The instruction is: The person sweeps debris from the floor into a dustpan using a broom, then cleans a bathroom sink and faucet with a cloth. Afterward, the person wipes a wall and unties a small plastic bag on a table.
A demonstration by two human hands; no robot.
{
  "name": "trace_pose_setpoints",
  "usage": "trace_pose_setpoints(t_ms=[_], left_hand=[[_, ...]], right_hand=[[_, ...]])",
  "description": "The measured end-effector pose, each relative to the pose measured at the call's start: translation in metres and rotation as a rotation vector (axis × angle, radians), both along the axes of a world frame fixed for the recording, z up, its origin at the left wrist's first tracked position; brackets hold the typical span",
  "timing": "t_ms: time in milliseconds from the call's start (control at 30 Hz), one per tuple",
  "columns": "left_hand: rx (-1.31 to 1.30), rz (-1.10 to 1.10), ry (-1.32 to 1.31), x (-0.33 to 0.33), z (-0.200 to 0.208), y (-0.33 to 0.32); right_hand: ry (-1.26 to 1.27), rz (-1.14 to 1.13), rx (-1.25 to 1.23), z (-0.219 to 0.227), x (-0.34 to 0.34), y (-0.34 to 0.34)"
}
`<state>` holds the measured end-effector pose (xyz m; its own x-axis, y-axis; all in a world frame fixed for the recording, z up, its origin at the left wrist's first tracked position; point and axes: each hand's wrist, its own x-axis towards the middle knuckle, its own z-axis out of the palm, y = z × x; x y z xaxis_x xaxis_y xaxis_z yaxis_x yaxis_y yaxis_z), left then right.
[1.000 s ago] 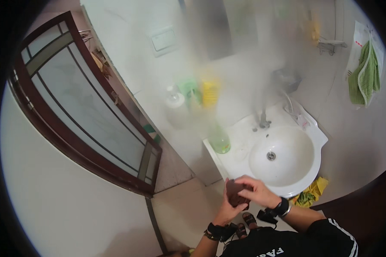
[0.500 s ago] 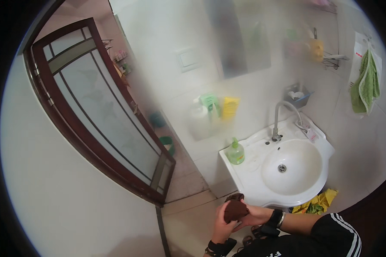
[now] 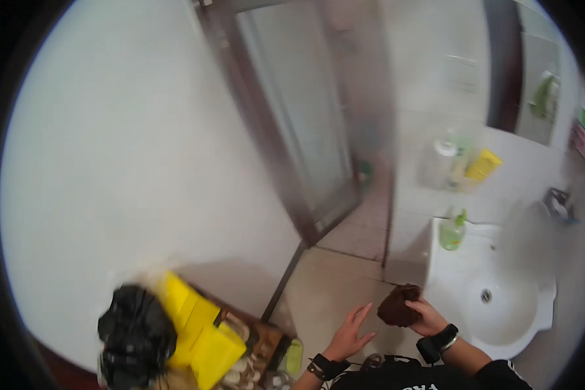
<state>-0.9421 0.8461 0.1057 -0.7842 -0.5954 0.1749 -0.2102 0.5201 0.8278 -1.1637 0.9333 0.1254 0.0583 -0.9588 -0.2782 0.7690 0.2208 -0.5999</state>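
Note:
A crumpled dark brown cloth (image 3: pixel 396 308) hangs from my right hand (image 3: pixel 429 318), whose fingers and thumb pinch its right side. The cloth is held in the air just left of the white washbasin (image 3: pixel 443 286). My left hand (image 3: pixel 348 337) is apart from the cloth, to its left and a little lower, with fingers stretched out and nothing in them. Dark straps circle both wrists. On the basin's left corner stands a green pump soap bottle (image 3: pixel 452 234).
At lower left, a black plastic bag (image 3: pixel 136 335) and an opened yellow box (image 3: pixel 201 338) sit on a cluttered low stand. A brown-framed glass door (image 3: pixel 299 117) stands ajar ahead. Bottles and a yellow tube (image 3: pixel 484 167) rest on the wall, with a mirror (image 3: pixel 533 84) above.
My view has swung left, bringing the bag and yellow box into sight. My left hand has let go of the brown cloth and moved away; the right hand keeps it.

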Motion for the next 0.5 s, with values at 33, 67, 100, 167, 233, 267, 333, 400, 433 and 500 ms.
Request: trace_pose_setpoints(t_ms=[33,67,100,167,233,267,333,400,433,500], left_hand=[[0.192,0.113,0.002,0.013,-0.004,0.01],[0.366,0.184,0.039,0.024,-0.007,0.021],[0.54,0.231,0.067,0.027,-0.012,0.029],[0.693,0.299,0.158,0.025,-0.018,0.052],[0.648,0.292,0.226,0.015,-0.02,0.064],[0.533,0.254,0.293,0.006,-0.022,0.07],[0.373,0.206,0.385,-0.01,-0.024,0.078],[0.415,0.168,0.362,-0.02,-0.022,0.083],[0.45,0.143,0.346,-0.024,-0.019,0.084],[0.524,0.079,0.323,-0.031,-0.013,0.087]], right_hand=[[0.004,-0.001,-0.052,0.001,-0.002,0.001],[0.145,0.051,-0.036,0.001,-0.002,0.004],[0.264,0.058,-0.062,-0.001,0.0,0.005],[0.494,0.083,-0.058,-0.007,0.006,0.011],[0.618,0.187,-0.286,-0.014,0.012,0.019],[0.672,0.28,-0.274,-0.019,0.019,0.017],[0.715,0.242,-0.365,-0.027,0.032,0.022],[1.2,0.164,-0.472,-0.033,0.039,0.031],[1.35,0.187,-0.441,-0.035,0.039,0.038],[1.236,0.137,-0.4,-0.036,0.032,0.055]])
